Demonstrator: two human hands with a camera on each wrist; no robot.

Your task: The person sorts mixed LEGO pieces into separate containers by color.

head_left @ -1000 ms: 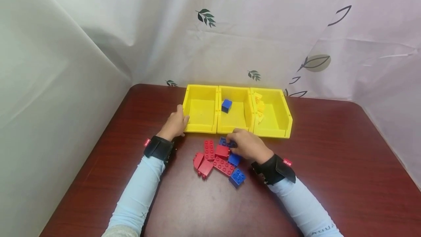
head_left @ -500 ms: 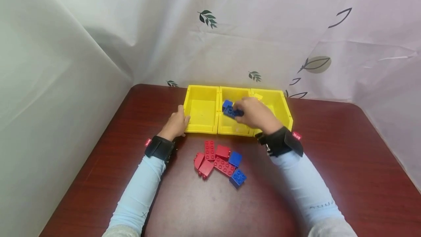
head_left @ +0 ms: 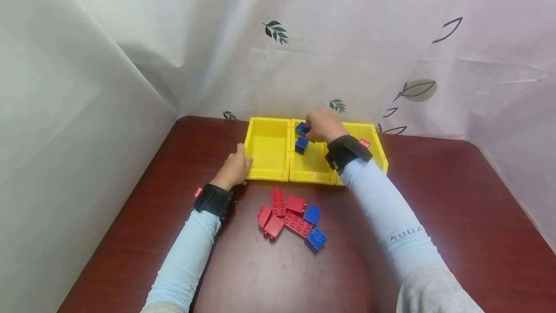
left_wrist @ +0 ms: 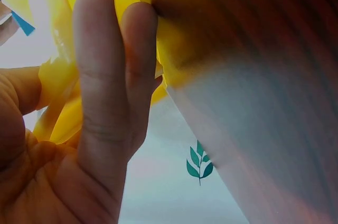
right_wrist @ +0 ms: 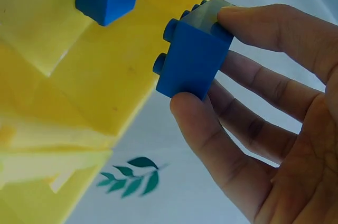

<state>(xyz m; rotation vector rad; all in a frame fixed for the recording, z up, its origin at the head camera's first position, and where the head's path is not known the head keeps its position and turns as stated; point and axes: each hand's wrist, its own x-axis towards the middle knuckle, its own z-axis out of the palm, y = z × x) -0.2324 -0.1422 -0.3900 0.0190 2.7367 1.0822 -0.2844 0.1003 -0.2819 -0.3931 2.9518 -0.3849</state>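
Over the back of the middle yellow bin (head_left: 310, 163), my right hand (head_left: 323, 125) pinches a blue toy brick (right_wrist: 191, 57) between thumb and fingertips. A second blue brick (head_left: 301, 145) lies inside that bin. At the left side of the left yellow bin (head_left: 268, 151), my left hand (head_left: 232, 167) grips the wall; the left wrist view has fingers (left_wrist: 103, 71) along the outside and the thumb on the other side. Several red bricks (head_left: 298, 225) lie on the table before the bins, beside an upturned blue brick (head_left: 312, 214) and a studs-up blue brick (head_left: 315, 240).
The right yellow bin (head_left: 367, 134) adjoins the middle one and is partly covered by my right wrist. All three bins stand in a row on the dark red table (head_left: 443, 206). A white leaf-patterned curtain (head_left: 208, 52) hangs close behind and at the sides.
My right hand has picked up a blue brick from the pile and carried it forward over the middle bin, to its back. My left hand stays at the left bin.
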